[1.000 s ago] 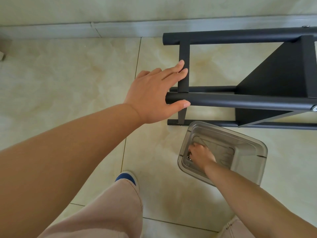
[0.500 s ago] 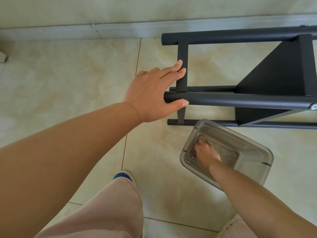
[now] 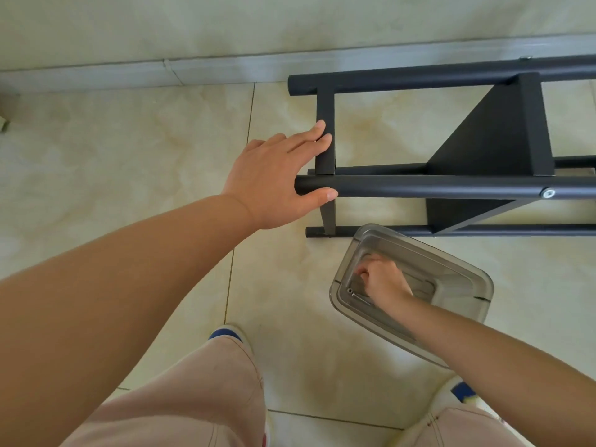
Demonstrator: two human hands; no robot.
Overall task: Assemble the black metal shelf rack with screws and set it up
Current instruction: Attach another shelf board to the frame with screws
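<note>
Two hands busy: left hand flat, steadying rack; right hand curled in clear bin (contents unclear). Fetching screw; next, seat it.

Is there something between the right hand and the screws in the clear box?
Nothing visible. The right hand is already inside the open clear box; the small metal parts lie bare on its bottom, just beside the fingers.
</note>
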